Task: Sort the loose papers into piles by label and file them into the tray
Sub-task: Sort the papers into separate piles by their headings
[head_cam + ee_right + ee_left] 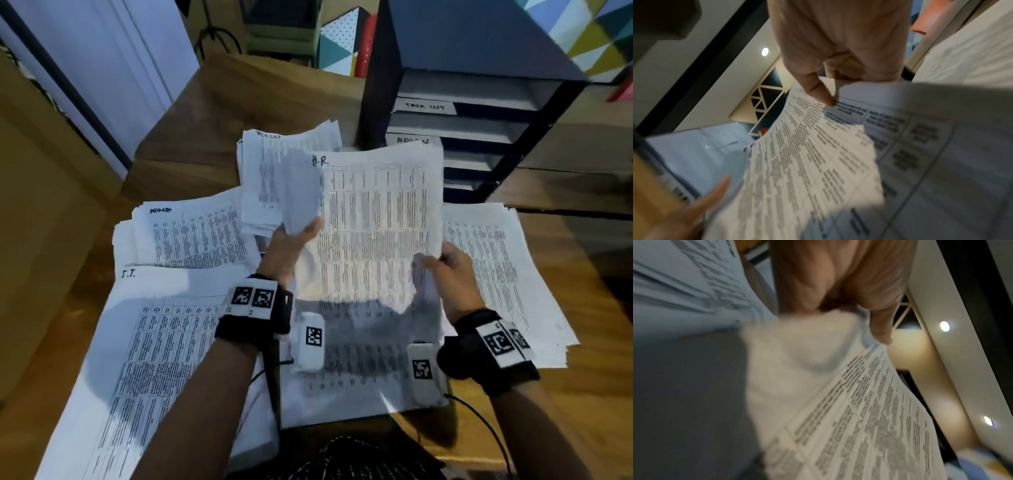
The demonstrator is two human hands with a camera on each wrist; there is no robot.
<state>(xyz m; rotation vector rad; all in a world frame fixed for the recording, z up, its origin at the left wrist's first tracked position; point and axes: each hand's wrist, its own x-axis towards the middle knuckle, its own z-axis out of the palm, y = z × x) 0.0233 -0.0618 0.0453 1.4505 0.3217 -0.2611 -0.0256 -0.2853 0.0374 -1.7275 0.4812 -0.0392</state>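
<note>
A stack of printed sheets headed "A.R." (370,219) is lifted off the desk between both hands. My left hand (294,240) grips its left edge, thumb on top. My right hand (445,260) pinches its right edge; the wrist views show each thumb pressed on the printed paper (859,402) (807,154). Piles lie on the desk: one headed "I.T." (164,342) at the near left, one headed "ADMIN" (191,236) behind it, one headed "TASK LIST" (270,164) further back, and an unlabelled-looking pile (496,274) on the right. The dark multi-shelf tray (376,102) stands at the back right.
The tray's shelves carry labels, "TASK LIST" (424,107) on top and "ADMIN" (412,140) below. A wooden desk (212,113) extends to the left and back. Colourful boxes (339,41) stand behind the tray. A cable (479,418) runs from my right wrist.
</note>
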